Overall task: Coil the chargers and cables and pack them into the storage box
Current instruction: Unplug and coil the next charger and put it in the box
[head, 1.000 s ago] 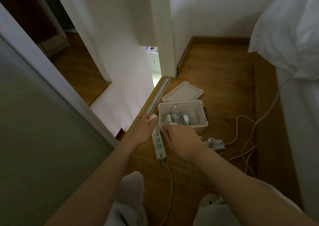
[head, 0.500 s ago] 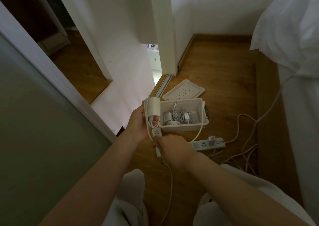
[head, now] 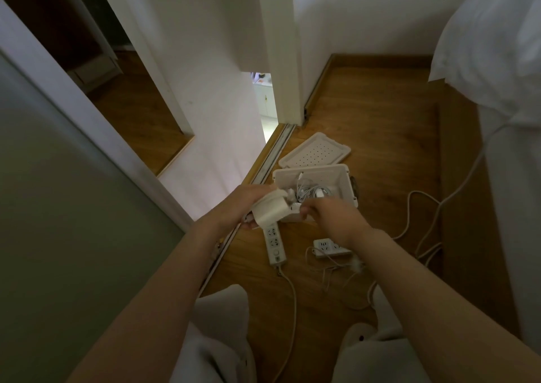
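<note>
White charger in left hand; right hand pinches cable beside storage box.

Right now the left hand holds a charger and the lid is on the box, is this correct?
No. The left hand holds the charger, but the lid is off: the head view shows it lying on the floor behind the open box.

Blurred charger; storage box front wall hidden
</note>
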The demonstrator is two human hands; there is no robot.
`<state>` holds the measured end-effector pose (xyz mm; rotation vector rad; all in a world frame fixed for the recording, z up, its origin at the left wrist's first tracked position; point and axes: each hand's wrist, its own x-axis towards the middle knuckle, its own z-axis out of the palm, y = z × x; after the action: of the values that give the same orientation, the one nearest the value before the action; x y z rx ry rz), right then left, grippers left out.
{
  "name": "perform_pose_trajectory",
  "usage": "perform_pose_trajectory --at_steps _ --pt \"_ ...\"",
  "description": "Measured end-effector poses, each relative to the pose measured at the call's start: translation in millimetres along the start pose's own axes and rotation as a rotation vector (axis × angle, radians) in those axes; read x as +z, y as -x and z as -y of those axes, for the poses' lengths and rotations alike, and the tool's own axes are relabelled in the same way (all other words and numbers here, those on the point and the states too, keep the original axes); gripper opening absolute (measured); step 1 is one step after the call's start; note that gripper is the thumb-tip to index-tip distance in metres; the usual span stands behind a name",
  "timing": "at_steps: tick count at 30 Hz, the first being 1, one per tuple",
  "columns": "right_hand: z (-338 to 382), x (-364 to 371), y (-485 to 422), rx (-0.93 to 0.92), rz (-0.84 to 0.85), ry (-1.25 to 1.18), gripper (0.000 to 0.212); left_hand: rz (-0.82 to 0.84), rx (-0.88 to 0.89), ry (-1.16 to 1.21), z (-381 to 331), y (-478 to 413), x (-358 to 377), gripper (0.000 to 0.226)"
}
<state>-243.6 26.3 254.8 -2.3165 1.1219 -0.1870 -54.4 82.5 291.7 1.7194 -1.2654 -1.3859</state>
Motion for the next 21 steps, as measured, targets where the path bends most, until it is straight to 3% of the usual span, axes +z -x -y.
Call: perform_pose_trajectory --at_steps 3,9,15,21 --pt "0 -6 -1 0.016 -0.072 0.007 0.027 -0.051 -0.024 -0.214 4 -1 4 0.026" --pt "18 -10 0 -0.034 -0.238 -0.044 0.024 -0.146 -0.001 -0.311 8 -6 7 0.015" --pt "45 3 11 -0.265 -0.134 0.297 0.033 -0.118 -0.089 -0.512 10 -7 14 0.016" --pt "49 8 9 -0.265 -0.076 0.419 0.023 -0.073 -0.212 -0.312 7 -3 15 0.008"
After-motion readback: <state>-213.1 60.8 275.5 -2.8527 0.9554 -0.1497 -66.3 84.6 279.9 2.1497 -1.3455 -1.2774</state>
